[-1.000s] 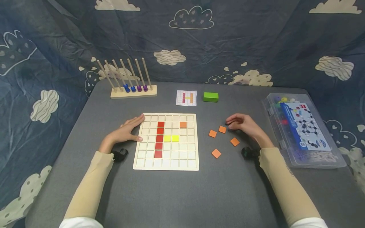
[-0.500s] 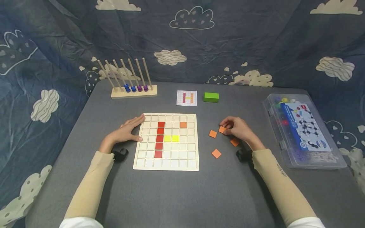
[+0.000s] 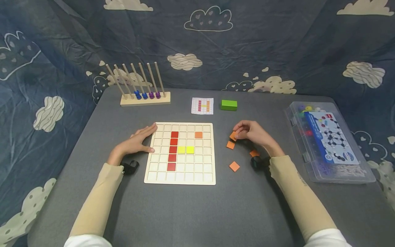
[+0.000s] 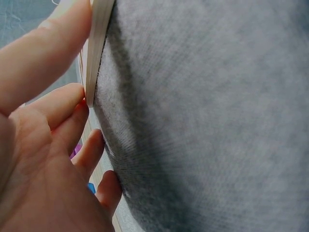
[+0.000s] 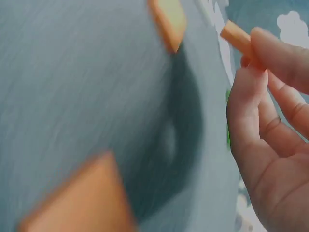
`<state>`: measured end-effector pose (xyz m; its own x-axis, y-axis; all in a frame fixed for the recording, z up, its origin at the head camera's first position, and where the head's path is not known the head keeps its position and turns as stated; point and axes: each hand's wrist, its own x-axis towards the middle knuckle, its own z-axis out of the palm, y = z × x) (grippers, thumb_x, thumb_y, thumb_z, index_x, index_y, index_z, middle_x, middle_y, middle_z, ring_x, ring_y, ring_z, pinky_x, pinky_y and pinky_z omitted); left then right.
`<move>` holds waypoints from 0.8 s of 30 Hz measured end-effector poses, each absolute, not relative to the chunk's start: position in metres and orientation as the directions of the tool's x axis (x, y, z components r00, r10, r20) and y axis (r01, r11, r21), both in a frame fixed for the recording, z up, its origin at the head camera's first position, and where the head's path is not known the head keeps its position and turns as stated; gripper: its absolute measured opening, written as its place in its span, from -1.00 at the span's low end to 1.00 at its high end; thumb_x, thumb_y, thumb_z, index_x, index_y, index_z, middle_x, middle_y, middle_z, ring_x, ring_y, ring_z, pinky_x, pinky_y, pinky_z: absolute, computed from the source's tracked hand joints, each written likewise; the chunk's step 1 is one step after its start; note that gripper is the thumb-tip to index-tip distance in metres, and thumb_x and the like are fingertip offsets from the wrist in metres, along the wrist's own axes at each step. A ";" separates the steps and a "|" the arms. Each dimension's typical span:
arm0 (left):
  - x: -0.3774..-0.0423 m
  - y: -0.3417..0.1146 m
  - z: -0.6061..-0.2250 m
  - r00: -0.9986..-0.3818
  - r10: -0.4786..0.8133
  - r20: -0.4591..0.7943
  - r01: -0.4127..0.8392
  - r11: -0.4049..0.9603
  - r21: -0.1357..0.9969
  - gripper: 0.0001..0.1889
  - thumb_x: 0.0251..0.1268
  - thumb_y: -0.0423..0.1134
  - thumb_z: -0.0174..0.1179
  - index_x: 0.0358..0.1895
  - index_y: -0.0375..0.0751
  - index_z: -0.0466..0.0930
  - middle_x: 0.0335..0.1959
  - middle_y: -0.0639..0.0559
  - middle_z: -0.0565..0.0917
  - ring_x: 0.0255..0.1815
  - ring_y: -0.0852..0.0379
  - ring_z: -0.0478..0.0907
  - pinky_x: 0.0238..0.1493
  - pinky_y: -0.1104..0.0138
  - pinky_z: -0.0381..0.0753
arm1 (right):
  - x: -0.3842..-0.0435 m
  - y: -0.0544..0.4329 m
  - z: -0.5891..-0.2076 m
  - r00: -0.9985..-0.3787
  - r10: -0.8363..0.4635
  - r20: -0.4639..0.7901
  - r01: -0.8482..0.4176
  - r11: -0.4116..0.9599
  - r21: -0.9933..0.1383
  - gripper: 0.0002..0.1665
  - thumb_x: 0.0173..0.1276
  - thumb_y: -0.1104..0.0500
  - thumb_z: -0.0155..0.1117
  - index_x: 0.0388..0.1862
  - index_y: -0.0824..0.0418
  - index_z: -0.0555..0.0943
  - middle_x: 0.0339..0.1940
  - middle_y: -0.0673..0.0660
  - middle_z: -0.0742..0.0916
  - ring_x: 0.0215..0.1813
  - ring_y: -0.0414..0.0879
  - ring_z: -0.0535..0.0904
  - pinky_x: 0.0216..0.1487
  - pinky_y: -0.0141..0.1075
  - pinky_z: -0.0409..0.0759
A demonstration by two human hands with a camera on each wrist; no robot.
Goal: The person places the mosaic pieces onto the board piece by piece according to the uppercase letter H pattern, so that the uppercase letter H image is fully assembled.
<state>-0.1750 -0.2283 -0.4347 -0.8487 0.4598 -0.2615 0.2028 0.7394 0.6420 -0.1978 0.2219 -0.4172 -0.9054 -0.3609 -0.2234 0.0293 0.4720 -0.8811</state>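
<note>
A wooden grid board (image 3: 180,178) lies on the grey table, with a red column of tiles (image 3: 173,150), two yellow tiles (image 3: 185,150) and one orange tile (image 3: 199,134) in it. My left hand (image 3: 140,141) lies flat against the board's left edge (image 4: 96,53), fingers straight. My right hand (image 3: 250,132) pinches an orange tile (image 3: 233,136) between thumb and fingers, lifted off the table right of the board; the wrist view shows the same pinched orange tile (image 5: 236,36). Three loose orange tiles (image 3: 230,145) (image 3: 234,166) (image 3: 254,153) lie on the table around that hand.
A pattern card (image 3: 202,105) and a green block (image 3: 229,105) lie behind the board. A wooden peg rack with blue and purple beads (image 3: 145,98) stands at the back left. A clear plastic box of parts (image 3: 328,140) sits at the right.
My right hand moved left onto an orange tile, pinched it and lifted it toward the board. The left hand stayed put.
</note>
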 end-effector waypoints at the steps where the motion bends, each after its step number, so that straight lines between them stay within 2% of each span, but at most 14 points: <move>1: -0.175 -0.228 -0.435 -0.848 0.460 -0.261 0.203 0.739 0.642 0.00 0.13 -0.09 0.37 0.52 -0.25 -0.10 0.52 -0.28 -0.12 0.47 -0.36 -0.25 0.26 -0.32 -0.31 | -0.200 0.217 -0.416 -0.903 -0.371 -0.218 0.022 0.466 -0.885 -0.74 0.22 0.43 0.31 -0.11 0.48 0.54 -0.30 0.24 0.64 -0.31 -0.11 0.58 -0.24 -0.27 0.58; 9: -0.175 -0.229 -0.434 -0.847 0.461 -0.263 0.204 0.741 0.640 0.00 0.13 -0.09 0.37 0.52 -0.25 -0.10 0.53 -0.26 -0.13 0.48 -0.35 -0.26 0.27 -0.31 -0.31 | -0.209 0.165 -0.415 -0.856 -0.490 -0.168 -0.064 0.421 -0.905 -0.84 0.19 0.46 0.33 -0.24 0.46 0.58 -0.40 0.21 0.64 -0.41 -0.11 0.56 -0.30 -0.23 0.55; 14: -0.175 -0.228 -0.435 -0.848 0.462 -0.260 0.206 0.739 0.641 0.00 0.12 -0.08 0.37 0.52 -0.26 -0.09 0.54 -0.23 -0.14 0.48 -0.33 -0.26 0.26 -0.32 -0.30 | -0.211 0.132 -0.416 -0.830 -0.528 -0.178 -0.097 0.451 -0.887 -0.88 0.16 0.47 0.31 -0.29 0.41 0.61 -0.42 0.18 0.66 -0.41 -0.09 0.54 -0.31 -0.26 0.52; 19: -0.175 -0.229 -0.436 -0.849 0.462 -0.259 0.206 0.739 0.642 0.00 0.12 -0.08 0.37 0.52 -0.26 -0.09 0.54 -0.22 -0.14 0.48 -0.33 -0.25 0.27 -0.31 -0.30 | -0.208 0.107 -0.419 -0.821 -0.540 -0.187 -0.173 0.546 -0.820 -0.88 0.13 0.45 0.31 -0.34 0.32 0.64 -0.49 0.09 0.65 -0.44 -0.12 0.51 -0.38 -0.34 0.46; 24: -0.174 -0.228 -0.435 -0.850 0.458 -0.261 0.202 0.740 0.641 0.01 0.12 -0.08 0.37 0.52 -0.25 -0.10 0.53 -0.24 -0.14 0.48 -0.34 -0.26 0.27 -0.31 -0.31 | -0.206 0.095 -0.423 -0.823 -0.553 -0.126 -0.301 0.614 -0.729 -0.86 0.10 0.46 0.27 -0.45 0.25 0.64 -0.58 0.03 0.61 -0.48 -0.13 0.46 -0.40 -0.34 0.39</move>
